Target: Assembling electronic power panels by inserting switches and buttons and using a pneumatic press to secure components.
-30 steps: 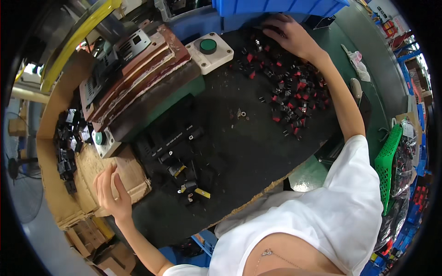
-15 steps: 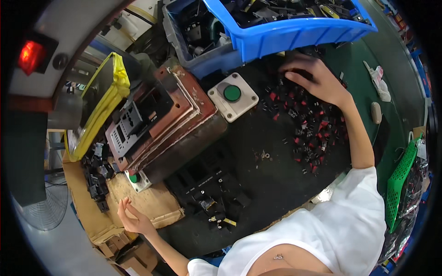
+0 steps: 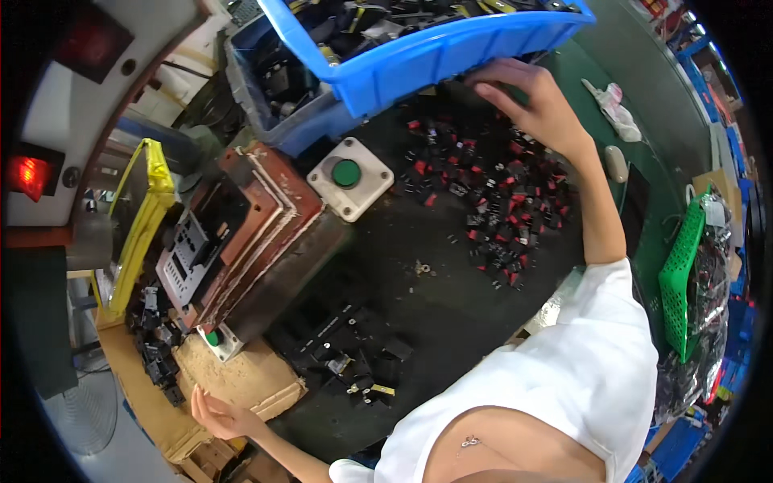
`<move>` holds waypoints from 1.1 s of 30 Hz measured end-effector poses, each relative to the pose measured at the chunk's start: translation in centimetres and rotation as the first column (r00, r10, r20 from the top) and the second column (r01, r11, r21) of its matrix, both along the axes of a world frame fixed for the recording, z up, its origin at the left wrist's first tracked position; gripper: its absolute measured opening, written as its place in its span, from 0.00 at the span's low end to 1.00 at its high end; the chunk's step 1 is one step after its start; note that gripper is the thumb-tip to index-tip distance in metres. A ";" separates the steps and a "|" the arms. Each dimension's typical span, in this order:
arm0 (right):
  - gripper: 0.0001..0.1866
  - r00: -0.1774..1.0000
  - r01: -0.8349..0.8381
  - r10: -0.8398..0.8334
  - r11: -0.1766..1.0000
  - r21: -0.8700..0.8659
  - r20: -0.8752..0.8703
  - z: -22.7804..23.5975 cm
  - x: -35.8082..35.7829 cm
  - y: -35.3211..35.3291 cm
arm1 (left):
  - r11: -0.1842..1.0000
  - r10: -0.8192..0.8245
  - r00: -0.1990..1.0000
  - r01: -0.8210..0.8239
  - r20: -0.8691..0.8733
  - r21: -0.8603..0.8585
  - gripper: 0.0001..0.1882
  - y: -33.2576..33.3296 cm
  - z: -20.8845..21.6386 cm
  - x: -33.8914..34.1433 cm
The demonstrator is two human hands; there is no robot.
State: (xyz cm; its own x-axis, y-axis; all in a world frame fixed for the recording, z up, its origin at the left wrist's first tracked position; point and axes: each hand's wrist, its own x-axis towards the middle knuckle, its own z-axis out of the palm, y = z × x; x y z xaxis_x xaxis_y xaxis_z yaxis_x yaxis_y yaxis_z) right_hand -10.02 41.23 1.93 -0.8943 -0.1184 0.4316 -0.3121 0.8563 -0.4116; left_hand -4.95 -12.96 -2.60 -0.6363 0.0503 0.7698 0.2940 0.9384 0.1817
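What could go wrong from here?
The right hand is close to the blue bin, so its knuckles might knock the wall. The red-and-black parts lie loose in a heap, so a sweep could scatter some. The green button sits uncovered on its white box near the heap and might be pressed by accident.

Table (image 3: 459, 318): dark, worn top, green toward the right. Loose pile of small black-and-red parts (image 3: 515, 205) spread over the far right of the dark area, strays at its margins. Small metal bits (image 3: 422, 268) near mid-surface. Black pieces (image 3: 394, 348), some with yellow, scattered at near left. On the green: crumpled white wrapper (image 3: 618, 114), rounded beige object (image 3: 616, 163) just nearer.
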 end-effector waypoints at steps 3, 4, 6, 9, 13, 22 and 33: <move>0.08 0.999 0.020 -0.019 0.999 -0.039 0.031 -0.8 0.0 1.2 | 1.000 0.003 1.000 -0.003 -0.002 0.030 0.10 -0.7 0.2 0.2; 0.08 0.995 0.097 -0.097 0.995 -0.022 0.021 -1.5 -0.1 2.0 | 0.999 -0.002 1.000 0.002 -0.010 0.043 0.10 -1.0 0.0 0.2; 0.09 0.964 0.266 -0.265 0.963 0.037 -0.033 -2.5 -0.6 3.7 | 0.996 -0.014 1.000 0.016 -0.021 0.082 0.10 -1.0 0.1 0.4; 0.09 0.892 0.450 -0.451 0.885 0.118 -0.011 -4.5 -0.6 6.1 | 0.996 -0.064 0.997 0.066 -0.038 0.066 0.10 -0.4 0.3 0.3; 0.12 0.931 0.322 -0.342 0.934 0.153 0.128 -6.6 -2.3 9.6 | 0.980 -0.130 0.991 0.132 -0.024 0.149 0.11 -1.5 0.0 0.6; 0.16 0.924 0.231 -0.212 0.973 -0.022 0.320 -7.4 -4.1 10.7 | 0.965 -0.155 0.988 0.150 0.007 0.214 0.11 0.2 1.8 1.5; 0.16 0.984 0.082 -0.036 0.962 -0.260 0.177 -7.2 -3.9 5.2 | 0.951 -0.294 0.953 0.284 0.069 0.127 0.11 1.5 1.9 2.6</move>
State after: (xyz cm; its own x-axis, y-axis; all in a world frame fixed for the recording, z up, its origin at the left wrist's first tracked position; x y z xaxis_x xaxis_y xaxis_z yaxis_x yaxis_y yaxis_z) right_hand -13.89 46.41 -5.32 -0.9587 0.0348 0.2824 -0.1707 0.7238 -0.6685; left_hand -2.33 -11.42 -0.72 -0.6717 0.1568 0.7240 0.5277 0.7873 0.3190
